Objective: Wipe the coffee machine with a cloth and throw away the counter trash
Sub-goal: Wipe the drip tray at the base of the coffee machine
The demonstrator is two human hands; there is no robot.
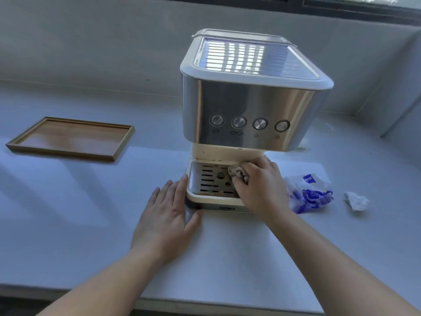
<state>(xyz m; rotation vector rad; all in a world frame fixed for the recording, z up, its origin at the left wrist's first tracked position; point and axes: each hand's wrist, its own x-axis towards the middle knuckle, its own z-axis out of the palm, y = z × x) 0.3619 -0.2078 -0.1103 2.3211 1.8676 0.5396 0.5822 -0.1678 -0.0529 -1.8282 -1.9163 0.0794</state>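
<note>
A steel and cream coffee machine (250,101) stands on the white counter (91,201) in the middle of the view. My right hand (259,185) is closed on a bunched pale cloth (237,173) and presses it on the right side of the slotted drip tray (209,179). My left hand (166,213) lies flat on the counter, fingers apart, touching the tray's front left corner. To the right of the machine lie a crumpled blue and white plastic wrapper (307,195) and a crumpled white tissue (356,200).
An empty wooden tray (70,139) sits at the left of the counter. A pale wall runs behind, with a window frame (341,8) above. The counter's front edge (205,304) is close to me.
</note>
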